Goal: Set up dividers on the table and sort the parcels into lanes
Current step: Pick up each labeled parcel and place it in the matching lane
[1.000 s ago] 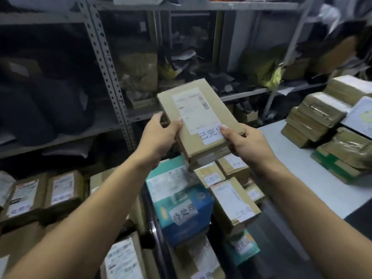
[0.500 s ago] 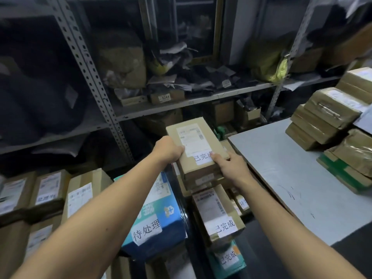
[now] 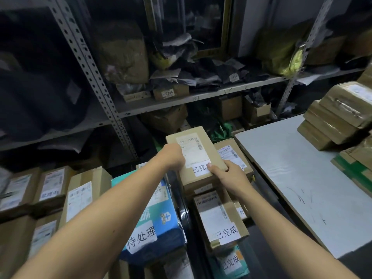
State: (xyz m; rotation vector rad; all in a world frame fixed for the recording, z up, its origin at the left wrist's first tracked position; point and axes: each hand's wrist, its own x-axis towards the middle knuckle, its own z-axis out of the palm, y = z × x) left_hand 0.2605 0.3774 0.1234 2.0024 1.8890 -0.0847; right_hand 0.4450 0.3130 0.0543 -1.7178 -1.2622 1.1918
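Observation:
A flat brown cardboard parcel [image 3: 193,152] with a white shipping label and a white tag sits on top of a stack of parcels left of the table. My left hand [image 3: 173,158] grips its left edge. My right hand [image 3: 229,174] grips its near right corner, thumb on the tag. Below it lie more brown parcels with white tags [image 3: 219,220] and another labelled parcel [image 3: 231,156] to its right. The grey-white table [image 3: 291,178] stretches to the right, with stacked taped parcels [image 3: 338,115] at its far right. No divider is in sight.
A blue box [image 3: 159,218] with a white tag stands left of the stack. Brown boxes [image 3: 80,194] line the lower left. Metal shelving [image 3: 96,81] full of bags and small boxes fills the back. A dark gap runs between the blue box and the stack.
Both hands have lowered the parcel from chest height down and away onto the stack left of the table. The view has tilted down with them.

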